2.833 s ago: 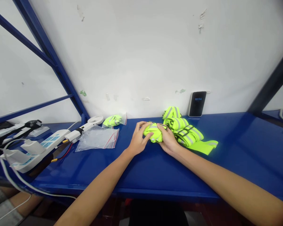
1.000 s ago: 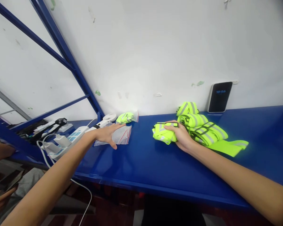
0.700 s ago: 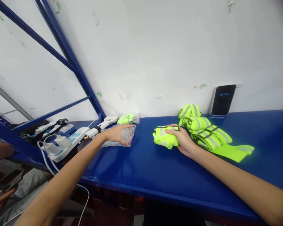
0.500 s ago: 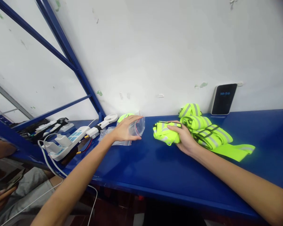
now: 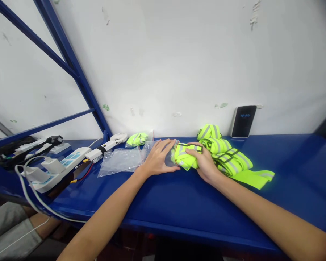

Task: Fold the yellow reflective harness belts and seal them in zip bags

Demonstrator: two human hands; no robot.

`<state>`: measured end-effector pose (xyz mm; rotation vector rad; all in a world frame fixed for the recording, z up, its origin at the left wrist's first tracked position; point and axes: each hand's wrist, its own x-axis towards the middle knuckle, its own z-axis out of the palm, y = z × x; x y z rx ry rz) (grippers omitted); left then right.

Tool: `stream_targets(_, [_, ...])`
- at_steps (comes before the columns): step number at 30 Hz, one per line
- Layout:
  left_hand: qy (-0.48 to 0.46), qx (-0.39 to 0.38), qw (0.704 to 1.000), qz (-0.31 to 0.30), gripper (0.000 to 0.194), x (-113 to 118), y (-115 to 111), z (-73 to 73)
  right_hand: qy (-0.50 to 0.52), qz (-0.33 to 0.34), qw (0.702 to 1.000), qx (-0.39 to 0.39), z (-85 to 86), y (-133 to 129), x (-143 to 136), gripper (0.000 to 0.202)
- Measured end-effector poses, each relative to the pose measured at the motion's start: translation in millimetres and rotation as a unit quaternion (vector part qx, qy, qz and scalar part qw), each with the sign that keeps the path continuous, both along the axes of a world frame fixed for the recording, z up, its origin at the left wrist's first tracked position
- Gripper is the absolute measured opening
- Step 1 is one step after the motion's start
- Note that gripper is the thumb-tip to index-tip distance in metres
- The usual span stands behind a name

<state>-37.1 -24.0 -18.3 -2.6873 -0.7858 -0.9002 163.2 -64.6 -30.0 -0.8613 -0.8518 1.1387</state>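
Observation:
My left hand [image 5: 159, 158] holds a clear plastic bag [image 5: 168, 158] with its mouth spread toward the right. Fingers and thumb of my right hand [image 5: 205, 163] grip a folded bundle of neon yellow strap [image 5: 185, 156] with grey stripes and a black buckle. The bundle's left end is at the bag's mouth, and how far it sits inside is hard to tell. Just right of my right hand lie several more rolled yellow straps [image 5: 236, 161], one with a loose end. Flat clear bags [image 5: 121, 160] lie left of my left hand.
A bagged yellow bundle [image 5: 137, 139] rests by the wall. A white handheld fan [image 5: 118, 138], a power strip [image 5: 67, 165] and cables are on the left of the blue table [image 5: 168, 203]. A device with a clock display [image 5: 243, 122] leans on the wall. A person's legs [image 5: 13, 228] show lower left.
My left hand and the bag have moved right, up against the yellow bundle. The bundle's left end now meets the bag's mouth. The view has shifted, showing more of the flat bags.

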Motion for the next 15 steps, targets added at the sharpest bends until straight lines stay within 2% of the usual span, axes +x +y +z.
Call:
stream_targets(7, [0.043,-0.029,0.999,0.006,0.106,4.7,-4.5,-2.5,-0.050,0.007,0.999,0.015,-3.1,0.6,0.7,0.035])
stream_targets(12, [0.054,-0.016,0.998,0.025,0.084,9.6,-6.6,-6.6,-0.057,-0.011,0.998,0.009,-4.8,2.5,0.4,0.036])
stream_targets(15, [0.057,-0.010,0.998,0.032,0.080,14.4,-9.3,-9.0,-0.054,-0.019,0.998,0.001,-5.8,3.1,-0.5,0.037])
